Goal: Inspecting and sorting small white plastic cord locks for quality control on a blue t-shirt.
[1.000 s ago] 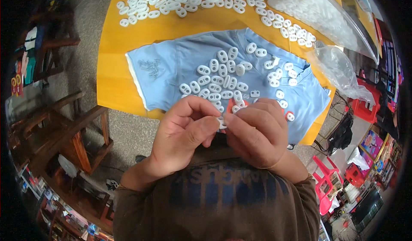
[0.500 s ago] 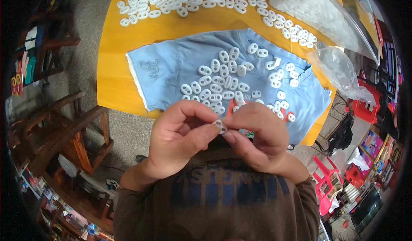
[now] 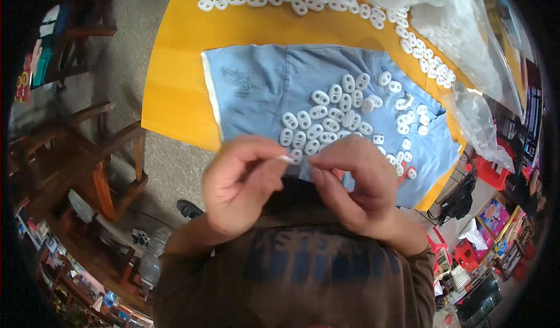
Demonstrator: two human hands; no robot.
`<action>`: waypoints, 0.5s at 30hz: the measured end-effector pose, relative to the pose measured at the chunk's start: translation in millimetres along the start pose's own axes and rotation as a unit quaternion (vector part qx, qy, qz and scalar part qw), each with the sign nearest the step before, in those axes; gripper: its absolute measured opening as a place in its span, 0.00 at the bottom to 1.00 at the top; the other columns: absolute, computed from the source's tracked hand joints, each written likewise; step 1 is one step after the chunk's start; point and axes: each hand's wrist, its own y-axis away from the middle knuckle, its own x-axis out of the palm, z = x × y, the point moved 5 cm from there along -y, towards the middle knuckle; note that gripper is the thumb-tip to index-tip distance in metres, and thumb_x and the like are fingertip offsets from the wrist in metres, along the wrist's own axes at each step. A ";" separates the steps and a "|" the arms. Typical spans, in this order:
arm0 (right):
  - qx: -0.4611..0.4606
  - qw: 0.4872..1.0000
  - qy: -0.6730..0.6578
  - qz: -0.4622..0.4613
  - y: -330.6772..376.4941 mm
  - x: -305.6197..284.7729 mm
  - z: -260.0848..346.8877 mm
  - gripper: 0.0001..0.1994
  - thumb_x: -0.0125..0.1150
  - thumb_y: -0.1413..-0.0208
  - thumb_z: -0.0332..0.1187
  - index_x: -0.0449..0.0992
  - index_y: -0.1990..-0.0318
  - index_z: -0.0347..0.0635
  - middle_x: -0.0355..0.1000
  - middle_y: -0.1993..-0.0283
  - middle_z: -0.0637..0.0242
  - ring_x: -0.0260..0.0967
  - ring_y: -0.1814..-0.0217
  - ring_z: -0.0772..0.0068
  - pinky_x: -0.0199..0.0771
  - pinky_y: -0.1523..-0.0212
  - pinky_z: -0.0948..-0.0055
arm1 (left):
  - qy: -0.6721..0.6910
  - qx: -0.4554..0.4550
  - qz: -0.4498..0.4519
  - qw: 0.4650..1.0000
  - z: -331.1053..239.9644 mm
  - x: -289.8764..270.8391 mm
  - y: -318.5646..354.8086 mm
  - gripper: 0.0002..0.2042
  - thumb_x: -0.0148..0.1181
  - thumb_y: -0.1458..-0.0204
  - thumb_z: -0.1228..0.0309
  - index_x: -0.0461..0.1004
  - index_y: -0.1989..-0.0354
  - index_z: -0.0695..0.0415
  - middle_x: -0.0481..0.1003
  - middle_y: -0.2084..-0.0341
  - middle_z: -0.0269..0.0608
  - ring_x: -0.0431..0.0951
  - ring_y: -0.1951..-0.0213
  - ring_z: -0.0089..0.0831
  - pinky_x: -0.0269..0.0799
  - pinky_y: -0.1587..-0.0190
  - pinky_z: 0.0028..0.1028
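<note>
My left hand (image 3: 239, 185) pinches a small white two-hole plastic piece (image 3: 285, 159) between thumb and fingertips, seen nearly edge-on. A short gap to its right, my right hand (image 3: 359, 182) has thumb and index finger pressed together; whatever they hold, if anything, is too small to make out. Both hands hover over the near edge of a light blue shirt (image 3: 256, 103) spread flat. On the shirt lie several loose white oval pieces (image 3: 320, 97), each with two holes, some partly hidden behind my hands.
Under the shirt is a yellow-orange table top (image 3: 175, 94). More white pieces (image 3: 256, 1) are heaped along its far side, beside a large clear bag (image 3: 455, 42) of white items. A crumpled clear bag (image 3: 481, 121) hangs at the right edge. Wooden furniture (image 3: 105, 182) stands at left.
My hands have moved apart; before, they met at the white piece, which is now in the left fingertips. The view has shifted, so table and shirt appear further right.
</note>
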 end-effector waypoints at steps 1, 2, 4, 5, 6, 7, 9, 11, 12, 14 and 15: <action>-0.028 0.998 0.061 -0.007 -3.5 2.6 0.2 0.11 0.60 0.62 0.20 0.72 0.67 0.39 0.68 0.73 0.63 0.65 0.73 0.63 0.63 0.72 0.70 | -0.044 0.018 -0.013 0.999 -0.7 -10.7 -2.6 0.07 0.52 0.50 0.83 0.69 0.62 0.65 0.68 0.68 0.38 0.67 0.75 0.17 0.65 0.71 0.16; -0.026 0.998 0.063 -0.004 -8.7 4.3 -4.8 0.11 0.60 0.62 0.20 0.72 0.67 0.39 0.68 0.73 0.63 0.65 0.73 0.63 0.63 0.72 0.70 | -0.088 0.033 -0.046 0.995 -3.4 -19.2 -5.8 0.07 0.54 0.53 0.84 0.70 0.64 0.65 0.70 0.69 0.40 0.69 0.75 0.21 0.66 0.71 0.18; -0.165 0.966 0.199 -0.005 -16.9 10.0 2.1 0.12 0.62 0.64 0.18 0.73 0.68 0.37 0.68 0.74 0.62 0.64 0.75 0.65 0.62 0.74 0.73 | -0.345 0.166 -0.041 0.923 -18.5 -29.5 -16.5 0.08 0.56 0.56 0.85 0.71 0.67 0.64 0.72 0.72 0.43 0.71 0.74 0.25 0.67 0.72 0.19; -0.150 0.966 0.212 0.001 -21.0 12.9 2.6 0.11 0.62 0.66 0.19 0.73 0.69 0.38 0.68 0.74 0.62 0.64 0.74 0.63 0.62 0.73 0.72 | -0.377 0.160 -0.072 0.909 -17.9 -33.4 -19.2 0.07 0.58 0.58 0.83 0.72 0.68 0.62 0.72 0.74 0.43 0.72 0.73 0.33 0.67 0.70 0.25; -0.150 0.965 0.214 0.004 -24.0 15.7 2.0 0.11 0.62 0.66 0.19 0.73 0.69 0.38 0.68 0.74 0.62 0.64 0.74 0.63 0.62 0.73 0.72 | -0.374 0.159 -0.075 0.910 -15.1 -39.1 -23.5 0.07 0.58 0.58 0.83 0.72 0.68 0.62 0.72 0.74 0.43 0.72 0.73 0.33 0.67 0.70 0.25; -0.145 0.962 0.230 0.014 -27.4 19.1 0.5 0.11 0.62 0.65 0.20 0.73 0.69 0.38 0.68 0.74 0.62 0.64 0.74 0.63 0.62 0.73 0.72 | -0.444 0.193 -0.074 0.872 -13.8 -43.4 -26.9 0.07 0.59 0.58 0.81 0.72 0.69 0.61 0.72 0.74 0.43 0.72 0.72 0.35 0.66 0.69 0.28; -0.138 0.954 0.264 0.024 -31.8 23.6 -3.8 0.10 0.62 0.63 0.22 0.73 0.69 0.39 0.67 0.74 0.63 0.64 0.73 0.63 0.62 0.72 0.70 | -0.488 0.208 -0.081 0.844 -8.8 -48.6 -28.4 0.07 0.61 0.58 0.76 0.73 0.69 0.59 0.72 0.73 0.41 0.72 0.71 0.40 0.64 0.66 0.33; -0.125 0.949 0.288 0.029 -36.5 27.6 -8.1 0.08 0.60 0.63 0.25 0.71 0.71 0.42 0.66 0.74 0.65 0.63 0.72 0.64 0.61 0.71 0.69 | -0.487 0.218 -0.079 0.842 -6.4 -49.0 -31.8 0.07 0.61 0.59 0.77 0.72 0.69 0.59 0.72 0.73 0.41 0.72 0.71 0.39 0.64 0.67 0.33; -0.114 0.943 0.311 0.032 -39.1 31.3 -9.4 0.07 0.59 0.63 0.28 0.69 0.72 0.44 0.64 0.74 0.67 0.61 0.71 0.64 0.60 0.69 0.68 | -0.487 0.229 -0.078 0.839 -6.5 -49.8 -31.6 0.07 0.61 0.59 0.77 0.72 0.69 0.58 0.72 0.73 0.41 0.72 0.71 0.39 0.64 0.67 0.33; -0.087 0.939 0.328 0.058 -45.1 37.5 -11.0 0.06 0.59 0.62 0.29 0.69 0.74 0.44 0.64 0.74 0.67 0.62 0.71 0.64 0.60 0.69 0.67 | -0.489 0.231 -0.078 0.837 -6.6 -51.3 -30.7 0.08 0.61 0.60 0.77 0.72 0.69 0.58 0.72 0.74 0.40 0.72 0.71 0.38 0.64 0.68 0.33; -0.060 0.934 0.344 0.080 -47.7 40.5 -14.1 0.06 0.59 0.62 0.29 0.68 0.75 0.45 0.64 0.74 0.66 0.62 0.70 0.63 0.60 0.68 0.66 | -0.491 0.236 -0.075 0.835 -6.3 -51.3 -30.5 0.08 0.61 0.60 0.78 0.72 0.69 0.57 0.72 0.74 0.39 0.72 0.72 0.38 0.63 0.68 0.32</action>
